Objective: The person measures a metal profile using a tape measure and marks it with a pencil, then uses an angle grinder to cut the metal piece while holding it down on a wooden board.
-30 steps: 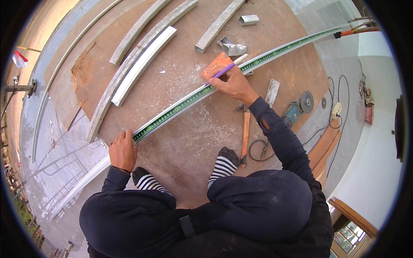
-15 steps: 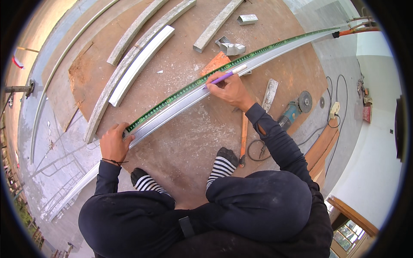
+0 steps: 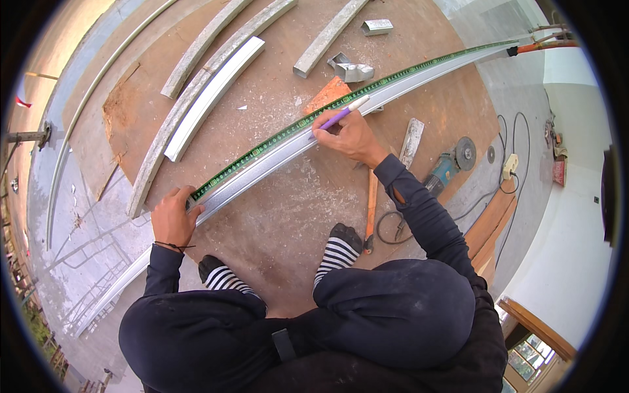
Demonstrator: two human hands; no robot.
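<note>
A long silvery metal profile (image 3: 239, 183) runs slantwise from lower left to upper right across the floor. Along its far edge lies a green tape measure (image 3: 282, 136), stretched out over much of its length. My left hand (image 3: 173, 219) is closed on the tape's near-left end, fingers against the profile. Between the fingers of my right hand (image 3: 350, 139) is a purple pen with a white end (image 3: 341, 116). Its tip points down at the profile beside the tape; whether it touches cannot be made out.
Angle grinder (image 3: 449, 167) with a cord lies at right, near a white power socket (image 3: 510, 167). An orange-handled hammer (image 3: 371, 209) is in front of my right foot. Cut metal tubes (image 3: 213, 72), an orange block (image 3: 327, 95) and a bent metal offcut (image 3: 352, 70) lie beyond the profile.
The pen in my right hand has tilted a little, its white end shifting left. My left hand keeps its place on the tape.
</note>
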